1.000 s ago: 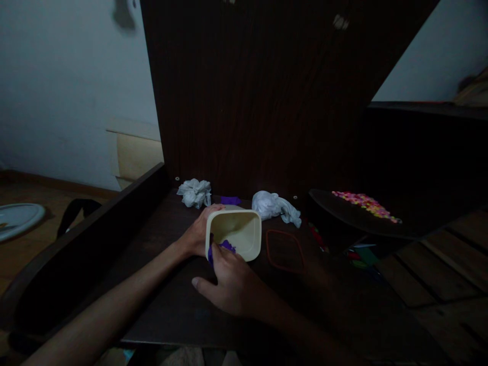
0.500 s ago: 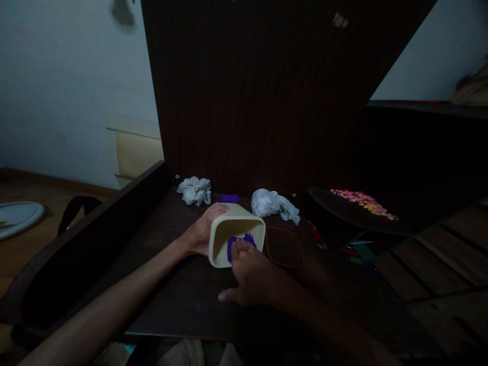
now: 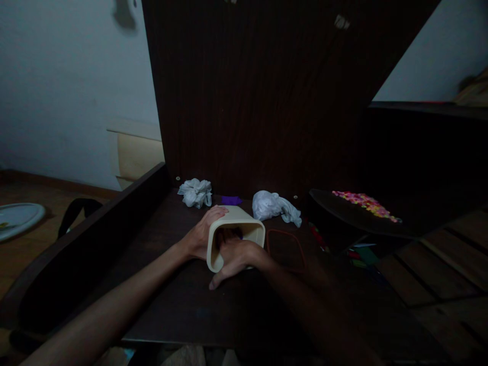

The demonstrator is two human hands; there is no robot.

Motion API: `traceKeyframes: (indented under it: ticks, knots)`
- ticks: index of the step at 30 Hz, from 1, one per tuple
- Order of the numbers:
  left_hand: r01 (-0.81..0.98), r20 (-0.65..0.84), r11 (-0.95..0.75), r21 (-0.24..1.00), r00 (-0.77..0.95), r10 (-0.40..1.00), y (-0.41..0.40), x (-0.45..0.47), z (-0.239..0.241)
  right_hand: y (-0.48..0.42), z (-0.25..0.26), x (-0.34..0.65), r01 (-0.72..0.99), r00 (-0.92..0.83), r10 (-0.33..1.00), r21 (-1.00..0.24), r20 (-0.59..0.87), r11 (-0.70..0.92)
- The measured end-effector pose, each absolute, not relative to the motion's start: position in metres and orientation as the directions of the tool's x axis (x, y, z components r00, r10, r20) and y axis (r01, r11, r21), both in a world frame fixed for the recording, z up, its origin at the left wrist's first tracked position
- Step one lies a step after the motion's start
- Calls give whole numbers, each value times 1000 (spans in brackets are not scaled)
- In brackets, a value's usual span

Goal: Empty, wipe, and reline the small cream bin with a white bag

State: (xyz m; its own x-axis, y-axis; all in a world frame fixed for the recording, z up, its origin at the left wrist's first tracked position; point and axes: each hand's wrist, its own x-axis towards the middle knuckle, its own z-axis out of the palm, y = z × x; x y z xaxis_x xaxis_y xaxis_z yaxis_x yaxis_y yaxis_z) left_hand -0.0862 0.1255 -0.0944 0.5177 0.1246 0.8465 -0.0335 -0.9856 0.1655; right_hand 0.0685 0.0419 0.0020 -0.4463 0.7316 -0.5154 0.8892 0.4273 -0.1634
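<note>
A cream plastic container lies tipped on its side on the dark wooden surface, its mouth facing me. My left hand grips its left wall and top edge. My right hand reaches into the mouth, fingers deep inside, thumb outside on the surface. A sliver of purple cloth shows inside by those fingers; how they hold it is hidden.
Two crumpled white cloths and a purple scrap lie by the dark back panel. A red-rimmed lid lies right of the container. A dark tray with coloured beads stands at right. A raised wooden rail borders the left.
My right hand has pushed further into the container, carrying the purple cloth inside until it is nearly hidden. The container has tipped more towards me. My left hand has stayed on it.
</note>
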Motion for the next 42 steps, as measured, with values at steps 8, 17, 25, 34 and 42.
traceKeyframes:
  ticks: [8,17,25,34,42]
  knots:
    - [-26,846,-980,199,508,159,123,-88,-92,31,-9,59,753,-649,712,-356,-268,553]
    - [-26,835,-970,241,515,194,129,-93,-94,-41,4,80,736,-619,780,-416,-93,534]
    - [-7,830,-986,167,541,137,123,-88,-86,-55,8,93,898,-428,841,-266,-332,352]
    - [-30,837,-989,142,538,104,120,-87,-86,15,17,66,940,-334,795,-121,-507,318]
    - [-55,847,-988,143,524,94,122,-89,-92,33,12,49,872,-455,712,-108,-535,477]
